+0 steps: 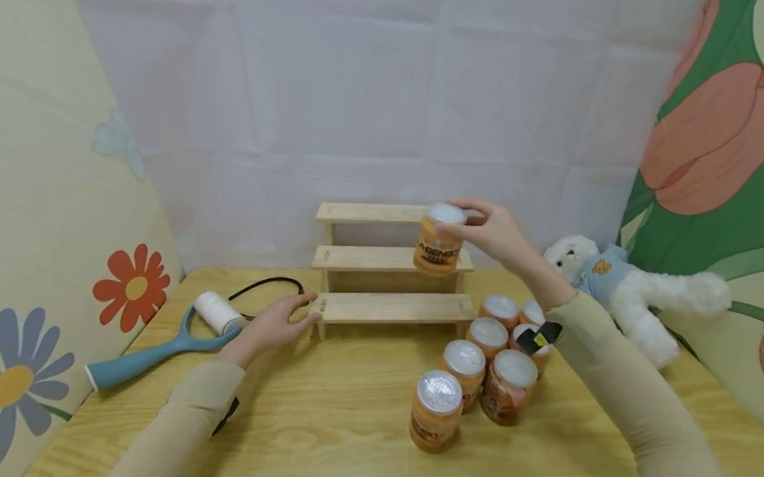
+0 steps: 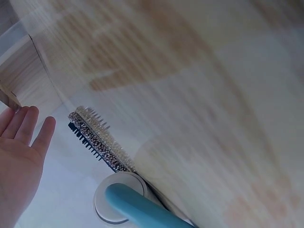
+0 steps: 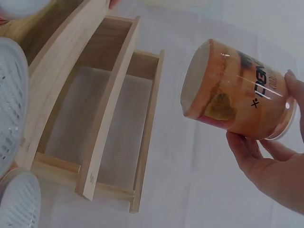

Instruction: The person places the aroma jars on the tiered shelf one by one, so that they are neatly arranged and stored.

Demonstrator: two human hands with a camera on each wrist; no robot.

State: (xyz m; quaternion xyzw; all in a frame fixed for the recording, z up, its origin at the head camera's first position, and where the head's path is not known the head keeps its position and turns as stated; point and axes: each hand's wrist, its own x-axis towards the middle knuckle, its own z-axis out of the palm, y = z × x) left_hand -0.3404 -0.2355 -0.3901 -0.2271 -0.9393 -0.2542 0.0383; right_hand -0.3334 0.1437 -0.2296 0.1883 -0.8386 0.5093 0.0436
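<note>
My right hand (image 1: 495, 236) grips an orange-labelled jar (image 1: 436, 248) with a silvery white lid near its top, holding it in front of the upper tiers of a three-step wooden rack (image 1: 395, 308). In the right wrist view the fingers and thumb close around the lid end of this jar (image 3: 232, 90), whose pale base faces away from the hand. At the rack's left end, my left hand (image 1: 273, 325) has its fingers extended, fingertips right at the lowest step. The left wrist view shows that hand (image 2: 21, 161) palm up, gripping nothing.
Several similar jars (image 1: 464, 364) stand grouped on the wooden table (image 1: 314, 429), right of centre. A teal-handled lint roller (image 1: 138, 361) and a black cord (image 1: 267, 280) lie left. A glittery bristled brush (image 2: 97, 137) shows beside the roller. A white teddy bear (image 1: 641, 300) lies at right.
</note>
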